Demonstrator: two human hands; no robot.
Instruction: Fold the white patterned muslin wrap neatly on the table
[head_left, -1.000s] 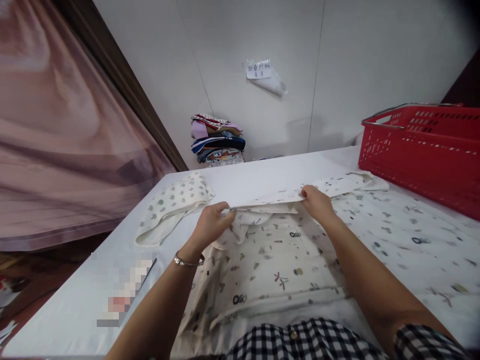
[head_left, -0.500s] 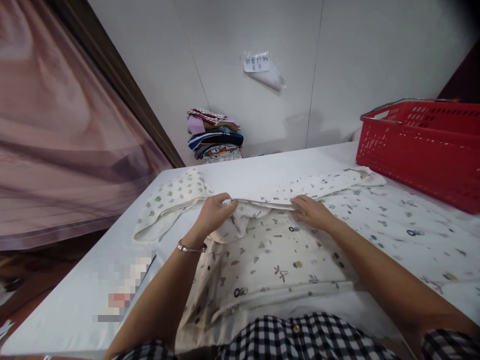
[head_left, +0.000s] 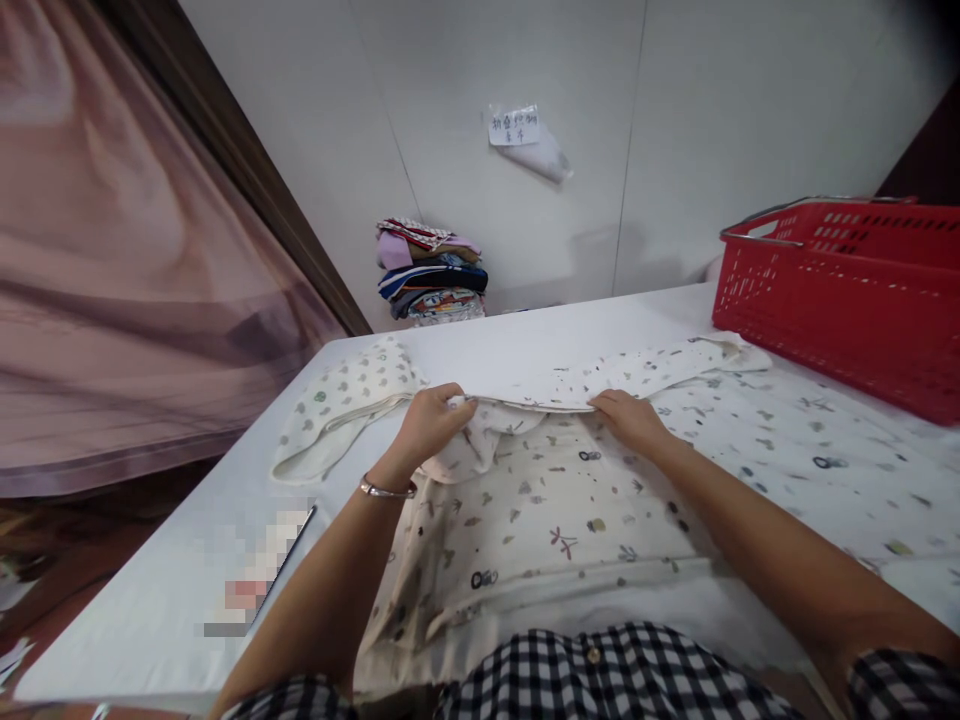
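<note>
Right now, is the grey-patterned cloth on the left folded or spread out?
Folded: the grey-patterned cloth beside the left hand shows stacked layers along its edge.

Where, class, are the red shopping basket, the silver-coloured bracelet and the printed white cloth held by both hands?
Red shopping basket (head_left: 840, 325): head view, on its long near wall.
Silver-coloured bracelet (head_left: 386, 492): head view, on its band.
Printed white cloth (head_left: 525, 515): head view, on its patterned middle.

Both forearms (head_left: 319, 590) forward and inward, left hand (head_left: 433, 424) in a thumb-to-finger pinch, right hand (head_left: 628, 418) level and apart
</note>
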